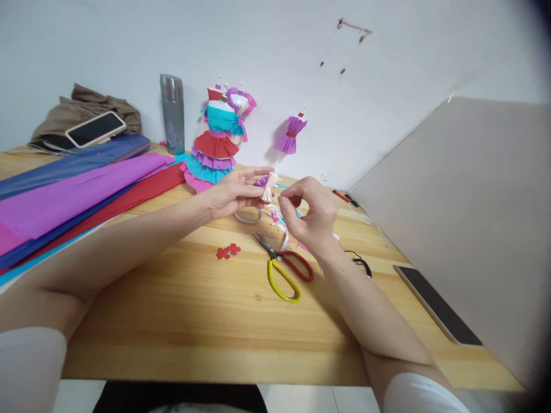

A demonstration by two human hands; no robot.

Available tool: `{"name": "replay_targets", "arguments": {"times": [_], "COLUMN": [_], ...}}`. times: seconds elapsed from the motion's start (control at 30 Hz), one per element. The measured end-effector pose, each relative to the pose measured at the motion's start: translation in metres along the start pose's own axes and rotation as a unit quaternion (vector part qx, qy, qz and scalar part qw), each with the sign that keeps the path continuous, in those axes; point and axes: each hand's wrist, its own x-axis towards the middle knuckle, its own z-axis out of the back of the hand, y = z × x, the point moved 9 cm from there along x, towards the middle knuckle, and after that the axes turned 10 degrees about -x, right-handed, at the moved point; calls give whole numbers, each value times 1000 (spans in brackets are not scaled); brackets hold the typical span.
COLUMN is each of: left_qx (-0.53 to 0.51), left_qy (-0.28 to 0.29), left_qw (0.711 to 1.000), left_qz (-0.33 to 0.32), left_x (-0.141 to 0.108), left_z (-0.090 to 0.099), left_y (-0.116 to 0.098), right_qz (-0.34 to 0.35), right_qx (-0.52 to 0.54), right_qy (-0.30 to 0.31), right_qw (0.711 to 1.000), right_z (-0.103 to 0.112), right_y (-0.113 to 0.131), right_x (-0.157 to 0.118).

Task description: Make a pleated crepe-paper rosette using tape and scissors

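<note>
Between the thumb and fingers of my left hand (pixel 239 189) is a small pleated paper bow (pixel 270 187), pale pink and purple. Just right of it my right hand (pixel 313 209) is closed, thumb and fingertips pinched together; whatever is in the pinch is too small to make out. Below my hands lie scissors (pixel 274 257) with one yellow and one red handle, blades slightly apart. Small red paper cutouts (pixel 228 251) lie left of the scissors. A roll of tape (pixel 248 217) and coloured paper scraps (pixel 275 217) are partly hidden behind my hands.
Long crepe paper sheets (pixel 81 192) cover the table's left side. Behind them are a brown cloth (pixel 81 109), a phone (pixel 97 128) and a grey bottle (pixel 173 117). Layered paper dresses (pixel 215 146) and a purple paper dress (pixel 293 135) stand by the wall. Another phone (pixel 437 304) lies at right.
</note>
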Motion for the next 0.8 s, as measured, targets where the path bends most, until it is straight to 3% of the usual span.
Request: {"name": "replay_targets", "arguments": {"times": [0.4, 0.63, 0.8], "left_qx": [7, 32, 82], "left_qy": [-5, 4, 26], "left_qw": [1000, 999, 996], "left_qz": [-11, -10, -2], "left_x": [-1, 1, -1], "left_z": [-5, 0, -2], "left_y": [-2, -2, -2], "right_qz": [75, 61, 98], "right_qx": [-32, -86, -88], "right_qy": [1, -28, -53], "right_qw": [997, 994, 990], "right_z": [-10, -2, 4], "right_y": [4, 5, 9], "right_x": [-9, -6, -4]}}
